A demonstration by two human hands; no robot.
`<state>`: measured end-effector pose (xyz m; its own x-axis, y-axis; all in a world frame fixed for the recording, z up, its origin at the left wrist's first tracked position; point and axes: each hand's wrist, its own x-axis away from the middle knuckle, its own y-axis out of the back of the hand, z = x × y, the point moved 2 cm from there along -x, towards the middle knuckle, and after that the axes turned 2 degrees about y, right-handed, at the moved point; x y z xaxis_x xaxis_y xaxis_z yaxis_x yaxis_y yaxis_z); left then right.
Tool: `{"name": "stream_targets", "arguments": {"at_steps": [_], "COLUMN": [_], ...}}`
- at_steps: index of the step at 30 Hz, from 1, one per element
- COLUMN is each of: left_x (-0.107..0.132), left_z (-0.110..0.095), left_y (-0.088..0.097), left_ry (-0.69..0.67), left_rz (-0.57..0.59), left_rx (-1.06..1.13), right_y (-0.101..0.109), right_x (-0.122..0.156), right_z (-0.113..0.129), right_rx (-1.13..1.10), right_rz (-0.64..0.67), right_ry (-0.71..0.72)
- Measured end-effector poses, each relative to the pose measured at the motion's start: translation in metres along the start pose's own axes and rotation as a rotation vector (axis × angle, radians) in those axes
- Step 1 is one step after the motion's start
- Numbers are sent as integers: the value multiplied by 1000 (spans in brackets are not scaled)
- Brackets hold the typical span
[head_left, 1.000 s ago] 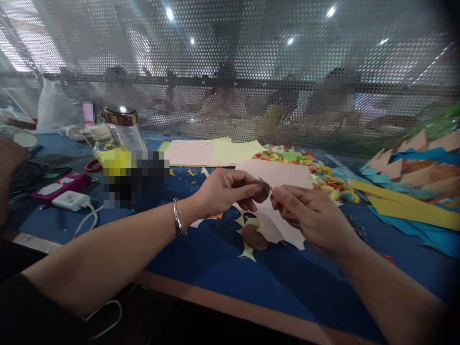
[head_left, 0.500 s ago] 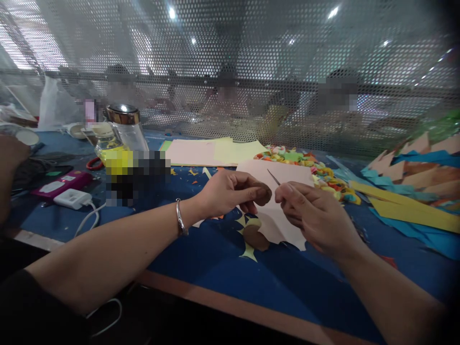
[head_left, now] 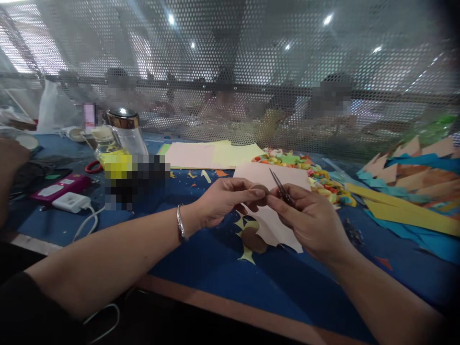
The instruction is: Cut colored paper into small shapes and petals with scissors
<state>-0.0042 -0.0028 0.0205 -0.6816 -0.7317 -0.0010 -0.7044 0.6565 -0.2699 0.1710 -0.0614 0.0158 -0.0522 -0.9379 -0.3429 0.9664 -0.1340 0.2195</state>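
Evidently slim, pointed metal tool (head_left: 280,186) (right hand (head_left: 312,215)).

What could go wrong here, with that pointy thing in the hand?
The pointed metal tool in the right hand is close to the left hand, so it might prick it. The small brown piece is only pinched, so it could slip. The white cord runs near the left forearm and might get snagged.

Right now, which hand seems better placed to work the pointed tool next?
Probably the right hand: it holds the pointed tool close to the small brown piece, while the left hand is occupied pinching that piece.
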Motion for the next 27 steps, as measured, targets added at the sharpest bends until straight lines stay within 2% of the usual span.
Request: {"name": "stream_targets", "arguments": {"at_steps": [3,6,9,14,20,27], "left_x": [0,0,0,-2,-3,-3], "left_z": [9,12,7,-2,-5,-9], "left_y": [-5,-9,-8,0,4,7], "left_ry": [63,26,-47,-86,-132,-157], "left_rz": [-61,-79,-76,-12,27,82], "left_rx": [186,249,148,-58,-171,-212], "right_y": [0,0,2,6,6,9], "right_x": [0,0,0,1,1,1], "right_z": [-1,-1,-1,-5,-2,-5], "right_rx": [-5,22,25,24,124,121], "right_rz": [-48,-25,4,28,70,84], "right_ry": [5,-18,-65,-132,-128,-117]}}
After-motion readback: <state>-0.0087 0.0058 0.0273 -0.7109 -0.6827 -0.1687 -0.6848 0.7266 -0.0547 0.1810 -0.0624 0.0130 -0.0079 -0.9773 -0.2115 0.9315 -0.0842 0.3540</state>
